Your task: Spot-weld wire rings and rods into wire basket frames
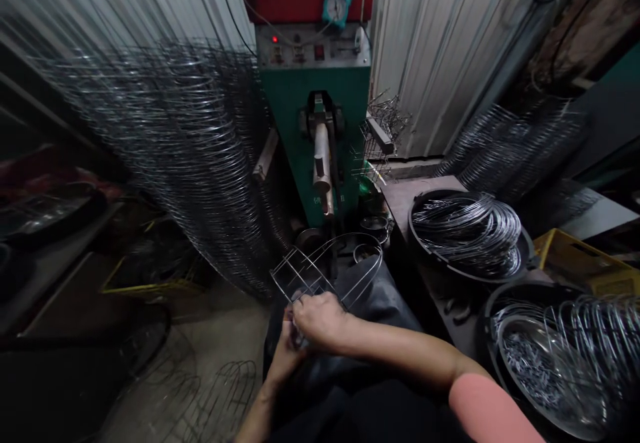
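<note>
A wire frame (307, 268), with a squared grid at its left and a rounded hoop at its right, lies over my lap. My right hand (320, 320) is closed at the frame's near edge, its fingers curled downward. Just below and to the left, my left hand (287, 346) is closed against something greyish between the two hands, too hidden to name. Beyond the frame stands a green machine (285, 103) with a metal arm (321, 156) pointing toward me.
Tall stacks of wire rings (195, 136) rise at the left. At the right are a black tub of wire hoops (465, 236), a metal bowl of small pieces (535, 370) and a yellow crate (580, 260). More wire frames (225, 390) lie on the floor.
</note>
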{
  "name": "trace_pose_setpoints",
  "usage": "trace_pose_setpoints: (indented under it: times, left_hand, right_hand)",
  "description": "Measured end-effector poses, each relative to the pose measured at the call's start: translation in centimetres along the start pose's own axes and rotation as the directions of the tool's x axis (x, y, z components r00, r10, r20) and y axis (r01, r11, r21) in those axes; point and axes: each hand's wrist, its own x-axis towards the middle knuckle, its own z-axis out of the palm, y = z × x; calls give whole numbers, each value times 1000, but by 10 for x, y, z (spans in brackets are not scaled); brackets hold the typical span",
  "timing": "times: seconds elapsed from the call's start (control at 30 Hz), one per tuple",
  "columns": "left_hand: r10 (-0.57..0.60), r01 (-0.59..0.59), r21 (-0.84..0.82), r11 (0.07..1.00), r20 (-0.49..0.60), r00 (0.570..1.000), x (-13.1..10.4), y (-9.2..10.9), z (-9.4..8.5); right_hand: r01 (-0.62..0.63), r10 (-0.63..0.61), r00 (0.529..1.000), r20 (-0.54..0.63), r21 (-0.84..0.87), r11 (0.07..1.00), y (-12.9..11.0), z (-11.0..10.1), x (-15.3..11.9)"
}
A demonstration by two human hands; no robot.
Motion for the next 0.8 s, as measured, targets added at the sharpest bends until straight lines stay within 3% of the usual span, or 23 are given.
trace_pose_setpoints:
  times: [0.07, 0.13, 0.17, 0.23, 0.27, 0.3, 0.37, 0.43, 0.47, 0.67, 0.8]
  left_hand:
    - [-24, 23, -49, 999, -18, 1000, 3, -1, -1]
    - [-41, 37, -172, 984, -16, 999, 6, 5, 1]
    - [-48, 43, -233, 972, -16, 999, 7, 10, 2]
    - [-66, 53, -316, 947, -32, 997, 10, 21, 5]
    - [-77, 57, -346, 936, -43, 996, 10, 26, 7]
    - [-86, 61, -372, 926, -52, 995, 11, 30, 9]
    - [-105, 73, -410, 909, -56, 993, 12, 35, 15]
    - [-110, 78, -436, 897, -48, 993, 12, 35, 24]
    - [-110, 80, -443, 893, -43, 993, 12, 33, 28]
    - [-130, 78, -477, 875, -77, 989, 5, 12, 36]
    - [-165, 92, -474, 876, -114, 980, 6, 2, 29]
  right_hand:
    - [-13, 15, 999, -31, 65, 998, 2, -6, -5]
    - [-46, 87, 979, -187, 213, 976, 19, -14, -18]
    - [-67, 164, 941, -295, 315, 947, 33, -17, -27]
    - [-110, 400, 792, -461, 538, 836, 72, -20, -42]
    - [-136, 533, 699, -477, 643, 753, 93, -20, -47]
    - [-150, 641, 631, -437, 742, 653, 113, -18, -50]
    - [-147, 761, 580, -292, 881, 450, 144, -13, -48]
    - [-143, 772, 611, -173, 936, 322, 159, -7, -37]
    - [-152, 765, 628, -143, 942, 300, 161, -4, -31]
    - [-317, 741, 659, -128, 846, 428, 151, 0, 7]
    - [-340, 729, 681, -73, 849, 404, 153, 8, 23]
